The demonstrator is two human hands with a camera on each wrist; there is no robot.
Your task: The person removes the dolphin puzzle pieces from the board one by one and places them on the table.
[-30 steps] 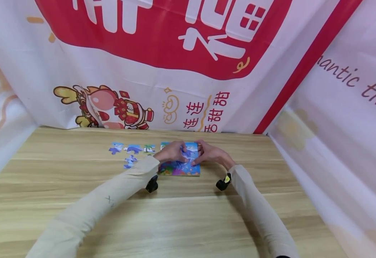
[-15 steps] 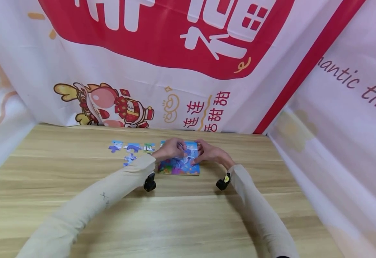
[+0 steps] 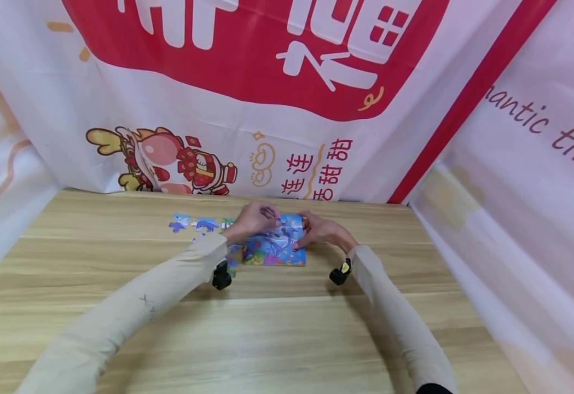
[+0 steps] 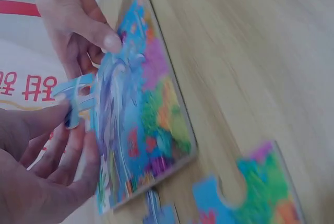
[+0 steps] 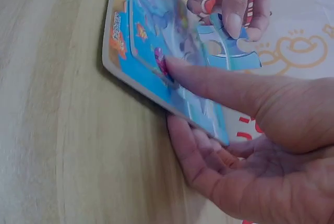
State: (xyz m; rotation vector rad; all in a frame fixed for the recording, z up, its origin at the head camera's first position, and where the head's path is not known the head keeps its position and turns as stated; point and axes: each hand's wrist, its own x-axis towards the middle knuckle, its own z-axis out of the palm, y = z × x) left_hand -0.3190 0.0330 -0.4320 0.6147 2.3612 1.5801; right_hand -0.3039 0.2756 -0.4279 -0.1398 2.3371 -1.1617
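Note:
A blue sea-scene jigsaw puzzle board (image 3: 269, 254) with a dolphin picture lies under my hands in the head view. My right hand (image 3: 323, 231) grips its right edge, thumb (image 5: 203, 80) on the picture and fingers underneath. In both wrist views the board looks tilted. Between thumb and fingers my left hand (image 3: 251, 221) pinches a blue-and-white puzzle piece (image 4: 78, 98), raised at the board's far side. The same puzzle piece (image 5: 237, 57) shows in the right wrist view. The left hand hides part of the board's upper left.
Loose puzzle pieces lie left of the board, among them a dolphin piece (image 3: 205, 224) and a light blue piece (image 3: 180, 222). A green-and-blue piece (image 4: 261, 187) lies near the board's corner. A printed cloth (image 3: 267, 126) hangs behind the wooden table (image 3: 287, 339).
My left hand has drawn back to the left and slightly away from me, uncovering more of the board's picture. My right hand stays at the board's right edge.

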